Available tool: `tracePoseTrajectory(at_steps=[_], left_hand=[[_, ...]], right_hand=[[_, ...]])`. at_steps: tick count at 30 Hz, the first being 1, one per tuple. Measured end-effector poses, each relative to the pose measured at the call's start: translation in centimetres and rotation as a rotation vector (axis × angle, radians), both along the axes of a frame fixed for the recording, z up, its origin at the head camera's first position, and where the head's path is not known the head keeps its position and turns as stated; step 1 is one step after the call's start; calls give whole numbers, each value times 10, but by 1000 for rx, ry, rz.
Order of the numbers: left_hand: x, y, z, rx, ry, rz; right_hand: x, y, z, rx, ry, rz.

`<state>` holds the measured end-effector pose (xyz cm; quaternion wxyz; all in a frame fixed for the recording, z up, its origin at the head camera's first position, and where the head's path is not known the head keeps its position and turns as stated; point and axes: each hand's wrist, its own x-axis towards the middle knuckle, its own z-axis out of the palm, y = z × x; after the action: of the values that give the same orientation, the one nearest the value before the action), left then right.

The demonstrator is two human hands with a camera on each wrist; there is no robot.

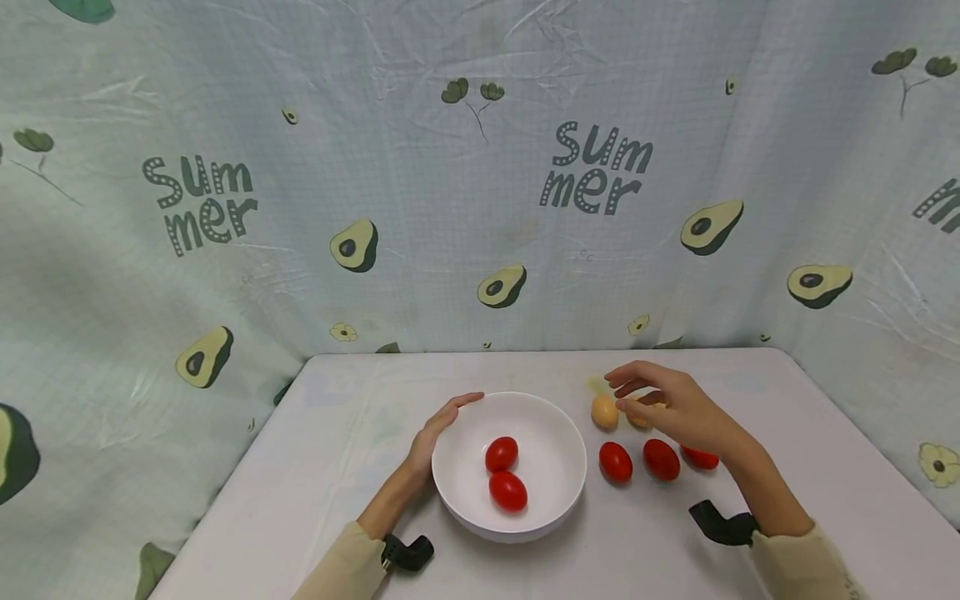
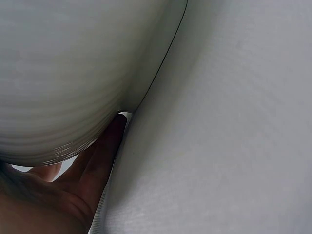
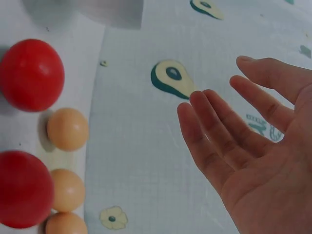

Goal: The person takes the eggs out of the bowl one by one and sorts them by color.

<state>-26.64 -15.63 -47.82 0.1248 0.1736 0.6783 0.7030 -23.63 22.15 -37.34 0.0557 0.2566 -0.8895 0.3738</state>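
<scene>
right wrist view alone shows three orange eggs (image 3: 68, 128); right of white bowl (image 1: 558, 492) holding two red eggs (image 1: 501, 454), three more red; left hand (image 1: 431, 433) flat against bowl, right hand (image 1: 686, 412) open, empty, above orange eggs.

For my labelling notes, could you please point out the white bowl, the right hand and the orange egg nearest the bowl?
white bowl (image 1: 558, 433), head view, bare inner wall.
right hand (image 1: 686, 408), head view, back of hand.
orange egg (image 1: 603, 412), head view, its middle.

Cloth-draped (image 1: 480, 208) tabletop (image 1: 787, 467) recording booth
</scene>
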Motion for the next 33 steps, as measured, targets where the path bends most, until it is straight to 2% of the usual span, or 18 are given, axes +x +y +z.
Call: tracePoseTrajectory(at_steps=[8, 11, 18, 26, 33], left_hand=[[1, -1, 0, 7, 9, -11], [1, -1, 0, 7, 8, -6], [2, -3, 0, 3, 10, -1], [-1, -1, 0, 7, 11, -26], [-1, -1, 0, -22, 9, 15]], right_hand=[[-3, -25, -7, 31, -57, 75], [-4, -35, -7, 45, -51, 112], [-9, -65, 1, 73, -44, 225], [-16, -104, 20, 239, -29, 330], [-27, -138, 25, 385, -48, 381]])
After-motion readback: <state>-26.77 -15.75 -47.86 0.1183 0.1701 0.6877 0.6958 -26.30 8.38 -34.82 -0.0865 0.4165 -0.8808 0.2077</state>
